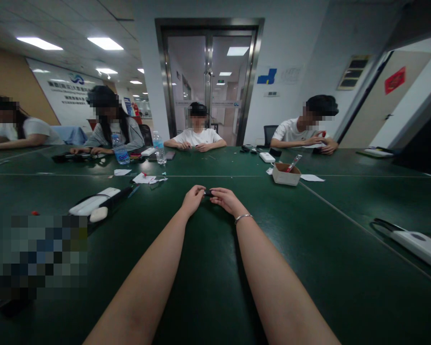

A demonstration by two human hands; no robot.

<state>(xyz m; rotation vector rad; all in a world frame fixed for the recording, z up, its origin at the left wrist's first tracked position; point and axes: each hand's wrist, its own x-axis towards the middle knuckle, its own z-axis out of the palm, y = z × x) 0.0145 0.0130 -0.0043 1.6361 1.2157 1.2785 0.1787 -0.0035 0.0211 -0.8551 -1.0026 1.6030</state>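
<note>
My left hand [193,200] and my right hand [227,199] meet over the dark green table [208,249], arms stretched forward. Between their fingertips is a small black object [208,194] with a light tip on its left side; it is too small for me to name. The left fingers pinch its left end. At the other end, my right thumb and fingers close on it. A silver bracelet [243,218] circles my right wrist.
To the left lie a white power bank [95,202] and a small white rounded case [98,214]. Paper scraps [144,178], water bottles [159,149] and a cardboard box [286,175] stand farther off. Several people sit opposite. Another white device [422,247] lies at right.
</note>
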